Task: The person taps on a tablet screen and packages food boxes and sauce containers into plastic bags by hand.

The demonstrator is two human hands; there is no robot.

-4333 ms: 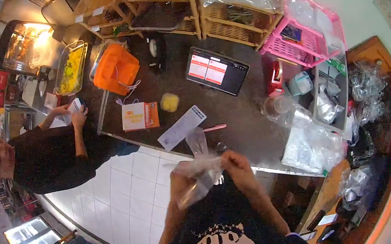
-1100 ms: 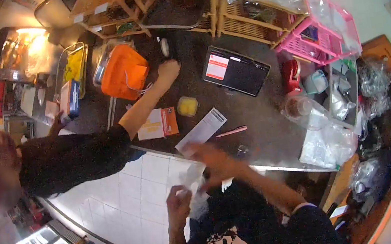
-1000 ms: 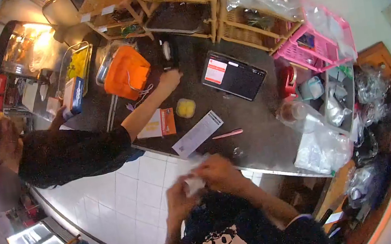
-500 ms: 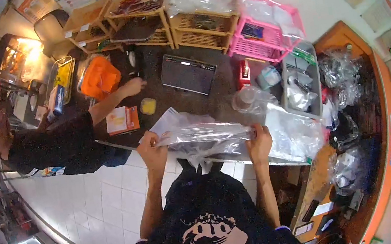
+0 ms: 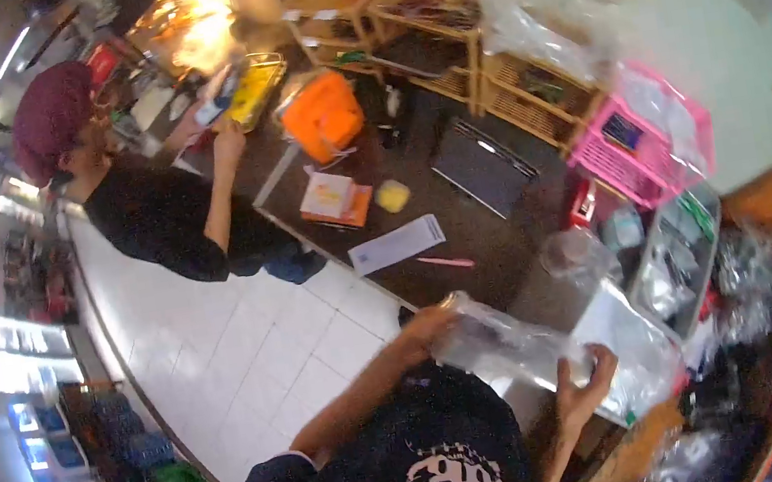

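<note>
Clear bag: I find it (image 5: 505, 338) in front of my black shirt (image 5: 367, 478), drawn out between my two hands along the near edge of the counter (image 5: 497, 282).
Bag's long axis: slanting in the view, from upper left at one hand to lower right at the other.
Left hand: mine (image 5: 434, 326), closed around the bag's upper-left end; blurred, so I cannot tell how each finger sits.
Right hand: mine (image 5: 589, 384), thumb and fingers closed on the lower-right end.
Bag from each hand: to the right of my left hand, to the left of my right; neither is nearer, as both have hold of it.
Nearest my left hand: the pink pen (image 5: 446, 261) and the receipt (image 5: 397, 244), both lying apart from it, farther in on the counter.
Nearest my right hand: the pile of clear bags (image 5: 645, 357), just beside it; whether they touch, I cannot tell.
Past that pile: the grey tray (image 5: 640, 281), well apart from my left hand.
Bag's mouth: not made out; I cannot tell which end opens.
</note>
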